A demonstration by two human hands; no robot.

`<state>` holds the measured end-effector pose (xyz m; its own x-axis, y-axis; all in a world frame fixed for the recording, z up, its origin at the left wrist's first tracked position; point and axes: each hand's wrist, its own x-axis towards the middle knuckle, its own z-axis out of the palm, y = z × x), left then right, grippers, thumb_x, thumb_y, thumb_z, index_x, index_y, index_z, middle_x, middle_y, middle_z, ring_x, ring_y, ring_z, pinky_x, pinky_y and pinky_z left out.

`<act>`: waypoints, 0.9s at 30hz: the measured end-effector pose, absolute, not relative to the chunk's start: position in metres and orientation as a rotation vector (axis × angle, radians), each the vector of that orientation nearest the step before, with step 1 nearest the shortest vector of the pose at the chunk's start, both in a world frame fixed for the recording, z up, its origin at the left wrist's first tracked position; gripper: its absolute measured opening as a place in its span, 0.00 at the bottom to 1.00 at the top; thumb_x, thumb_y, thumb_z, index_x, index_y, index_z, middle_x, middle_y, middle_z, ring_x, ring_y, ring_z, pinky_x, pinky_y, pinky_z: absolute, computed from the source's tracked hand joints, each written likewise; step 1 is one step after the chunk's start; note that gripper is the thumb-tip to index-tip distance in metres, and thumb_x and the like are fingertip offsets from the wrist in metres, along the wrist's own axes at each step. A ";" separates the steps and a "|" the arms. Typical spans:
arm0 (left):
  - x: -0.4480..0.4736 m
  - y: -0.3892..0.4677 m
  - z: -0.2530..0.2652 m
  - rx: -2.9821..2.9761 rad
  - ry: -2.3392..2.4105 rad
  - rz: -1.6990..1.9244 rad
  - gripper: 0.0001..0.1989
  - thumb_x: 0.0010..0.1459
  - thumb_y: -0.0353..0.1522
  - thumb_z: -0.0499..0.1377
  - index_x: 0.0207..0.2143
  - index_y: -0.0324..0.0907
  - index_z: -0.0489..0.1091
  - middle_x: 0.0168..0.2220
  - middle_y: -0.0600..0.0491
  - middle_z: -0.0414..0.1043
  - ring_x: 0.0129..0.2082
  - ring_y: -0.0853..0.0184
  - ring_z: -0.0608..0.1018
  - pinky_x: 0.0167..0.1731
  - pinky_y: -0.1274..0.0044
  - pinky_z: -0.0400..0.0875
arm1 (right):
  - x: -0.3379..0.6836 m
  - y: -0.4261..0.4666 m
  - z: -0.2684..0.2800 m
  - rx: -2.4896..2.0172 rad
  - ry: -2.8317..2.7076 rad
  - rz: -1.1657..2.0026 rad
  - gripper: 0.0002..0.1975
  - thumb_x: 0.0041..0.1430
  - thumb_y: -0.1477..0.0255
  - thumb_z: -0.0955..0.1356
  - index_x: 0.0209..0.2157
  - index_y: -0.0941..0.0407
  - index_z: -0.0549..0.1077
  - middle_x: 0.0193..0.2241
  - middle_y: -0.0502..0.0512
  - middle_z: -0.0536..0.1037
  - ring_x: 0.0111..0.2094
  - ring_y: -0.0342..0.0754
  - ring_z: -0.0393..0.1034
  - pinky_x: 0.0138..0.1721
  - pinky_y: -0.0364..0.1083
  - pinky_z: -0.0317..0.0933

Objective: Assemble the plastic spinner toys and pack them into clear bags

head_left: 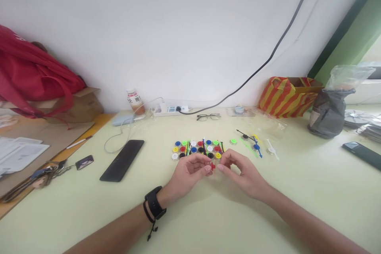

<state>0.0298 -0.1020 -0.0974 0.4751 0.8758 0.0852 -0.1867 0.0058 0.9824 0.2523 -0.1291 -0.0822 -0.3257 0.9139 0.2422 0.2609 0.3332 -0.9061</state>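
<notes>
Lower centre: my left fingers (204, 170) pinch a small red piece (213, 166); my right fingers (224, 169) sit just beside it, contact unclear. Above: rows of coloured discs (193, 150) on the pale tabletop (214, 226). Left of centre: black flat device (122, 160). Upper left: red bag (35, 71).

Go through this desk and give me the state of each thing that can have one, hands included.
Left hand: pinching the small red piece
Right hand: fingers curled; grip unclear
Small red piece: held off the desk
Coloured discs: mostly grouped in rows
Power strip: black plug inserted
Bottle: upright
Striped bag: standing, top open
Watch: strapped on
Long black device: flat, unlit
</notes>
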 end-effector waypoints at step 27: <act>0.029 -0.104 -0.089 1.318 0.762 0.935 0.16 0.57 0.40 0.72 0.40 0.38 0.79 0.36 0.47 0.81 0.33 0.65 0.82 0.40 0.72 0.80 | 0.256 -0.130 -0.089 -1.018 -1.953 0.770 0.26 0.76 0.60 0.56 0.22 0.53 0.57 0.21 0.48 0.58 0.24 0.45 0.56 0.28 0.47 0.55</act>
